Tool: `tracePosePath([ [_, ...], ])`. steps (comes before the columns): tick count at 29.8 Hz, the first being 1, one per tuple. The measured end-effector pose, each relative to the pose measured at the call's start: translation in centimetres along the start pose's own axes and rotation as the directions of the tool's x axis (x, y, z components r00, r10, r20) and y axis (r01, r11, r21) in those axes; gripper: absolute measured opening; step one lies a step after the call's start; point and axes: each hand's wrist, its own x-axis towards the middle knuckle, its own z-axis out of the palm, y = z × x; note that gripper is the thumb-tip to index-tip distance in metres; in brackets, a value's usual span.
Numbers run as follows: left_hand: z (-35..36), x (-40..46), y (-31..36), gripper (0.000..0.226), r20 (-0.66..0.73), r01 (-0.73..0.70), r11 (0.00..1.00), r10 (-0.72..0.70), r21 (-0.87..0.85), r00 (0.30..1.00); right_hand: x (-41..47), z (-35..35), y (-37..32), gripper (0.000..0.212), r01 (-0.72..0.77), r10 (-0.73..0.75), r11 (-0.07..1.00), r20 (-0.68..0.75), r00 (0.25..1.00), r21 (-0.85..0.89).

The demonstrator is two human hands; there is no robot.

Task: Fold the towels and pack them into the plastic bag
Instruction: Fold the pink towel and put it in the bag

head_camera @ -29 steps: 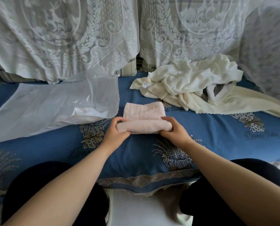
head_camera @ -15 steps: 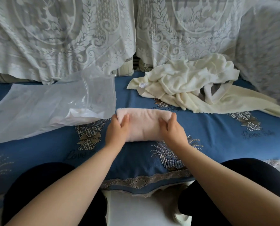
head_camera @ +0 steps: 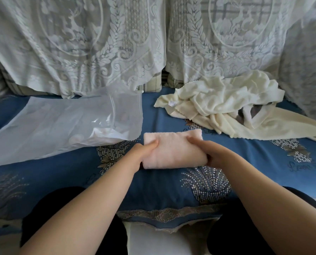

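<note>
**Hands gripping the folded pink towel**

My left hand (head_camera: 142,153) and right hand (head_camera: 211,153) each curl around one end of the folded pink towel (head_camera: 172,150), which lies on the blue bed cover (head_camera: 172,190). The plastic bag (head_camera: 65,126) lies just left of it; a crumpled cream towel (head_camera: 227,105) rests behind, to the right.

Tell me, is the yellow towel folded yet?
No. The yellow towel lies in a crumpled heap, while both hands grip the folded pink towel.

One folded pink towel (head_camera: 172,151) held between two hands, left (head_camera: 140,153) and right (head_camera: 214,155), one plastic bag (head_camera: 65,126) seen beyond the left hand, one cream towel heap (head_camera: 221,103) beyond the right.
</note>
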Motion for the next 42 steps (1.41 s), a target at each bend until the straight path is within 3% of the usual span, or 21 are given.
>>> tracePosePath([
  [2,-0.5,-0.7,0.0,0.066,0.114,0.028,0.957,0.005,-0.288,0.993,-0.9,-0.4,-0.1,0.066,-0.045,0.011,0.976,0.157,0.988,0.211],
  [4,-1.0,-1.3,0.6,0.046,0.150,-0.031,0.935,0.089,-0.353,0.985,-1.5,-0.6,-0.3,0.064,-0.002,-0.061,0.967,0.242,0.968,0.253],
  [6,-1.6,-2.1,1.5,0.041,0.103,-0.144,0.929,0.189,-0.340,0.977,-2.3,-0.7,-0.8,0.070,0.042,-0.125,0.966,0.317,0.940,0.257],
  [9,-2.6,-3.5,3.2,0.048,0.056,-0.312,0.933,0.327,-0.180,0.943,-3.0,-0.4,-1.4,0.078,0.076,-0.166,0.967,0.378,0.911,0.242],
  [13,-4.8,-4.3,5.9,0.063,0.038,-0.536,0.832,0.536,0.146,0.843,-2.8,1.5,-2.4,0.043,0.175,-0.240,0.952,0.261,0.935,0.250],
  [16,-6.0,-4.0,6.4,0.068,-0.006,-0.596,0.736,0.631,0.320,0.776,-1.5,4.0,-2.9,0.033,0.311,-0.366,0.890,0.113,0.924,0.333],
  [17,-6.2,-4.1,6.1,0.066,-0.059,-0.626,0.674,0.698,0.392,0.714,-0.9,4.8,-3.2,0.031,0.361,-0.409,0.855,0.056,0.911,0.371],
  [18,-6.3,-4.3,5.9,0.062,-0.133,-0.653,0.582,0.787,0.485,0.603,-0.3,5.6,-3.7,0.029,0.402,-0.445,0.824,0.016,0.896,0.400],
  [20,-7.1,-4.2,6.1,0.046,-0.250,-0.631,0.365,0.931,0.685,0.268,0.9,7.2,-4.9,0.029,0.437,-0.492,0.781,0.011,0.870,0.446],
  [21,-7.7,-3.8,6.2,0.038,-0.290,-0.572,0.311,0.948,0.759,0.131,1.6,8.0,-5.4,0.029,0.432,-0.497,0.774,0.022,0.867,0.464],
  [22,-8.4,-3.2,6.2,0.034,-0.328,-0.496,0.317,0.942,0.808,0.068,2.6,8.7,-5.9,0.029,0.419,-0.490,0.771,0.027,0.871,0.480],
  [23,-9.1,-2.6,6.2,0.036,-0.358,-0.415,0.355,0.931,0.838,0.074,3.8,9.3,-6.2,0.029,0.398,-0.472,0.774,0.030,0.881,0.492],
  [24,-9.7,-2.0,6.0,0.043,-0.372,-0.329,0.397,0.918,0.857,0.139,5.0,9.8,-6.4,0.029,0.371,-0.441,0.786,0.029,0.897,0.495],
  [27,-10.8,-0.2,4.9,0.077,-0.330,-0.104,0.426,0.813,0.899,0.480,8.1,10.4,-6.1,0.038,0.286,-0.325,0.854,0.016,0.946,0.434],
  [29,-11.3,1.0,4.4,0.090,-0.274,-0.033,0.374,0.736,0.927,0.619,9.5,10.2,-5.4,0.040,0.250,-0.259,0.897,-0.024,0.966,0.365],
  [31,-11.8,1.9,4.2,0.092,-0.261,0.010,0.339,0.706,0.941,0.659,10.5,10.1,-5.0,0.040,0.242,-0.225,0.939,-0.098,0.969,0.244],
  [33,-12.3,2.3,4.1,0.084,-0.286,0.037,0.349,0.697,0.936,0.658,10.5,10.3,-5.4,0.048,0.228,-0.228,0.973,-0.160,0.960,-0.022],
  [36,-12.5,2.2,4.0,0.066,-0.291,0.040,0.359,0.680,0.933,0.673,9.5,11.0,-6.2,0.041,0.226,-0.261,0.944,-0.124,0.957,-0.238],
  [39,-12.3,1.7,3.7,0.060,-0.262,0.011,0.351,0.674,0.936,0.690,9.0,11.8,-7.1,0.027,0.337,-0.362,0.903,-0.051,0.931,-0.268],
  [42,-12.2,1.4,3.1,0.061,-0.251,-0.029,0.354,0.715,0.935,0.653,9.7,14.6,-8.7,0.045,0.322,-0.340,0.929,-0.079,0.937,-0.181],
])
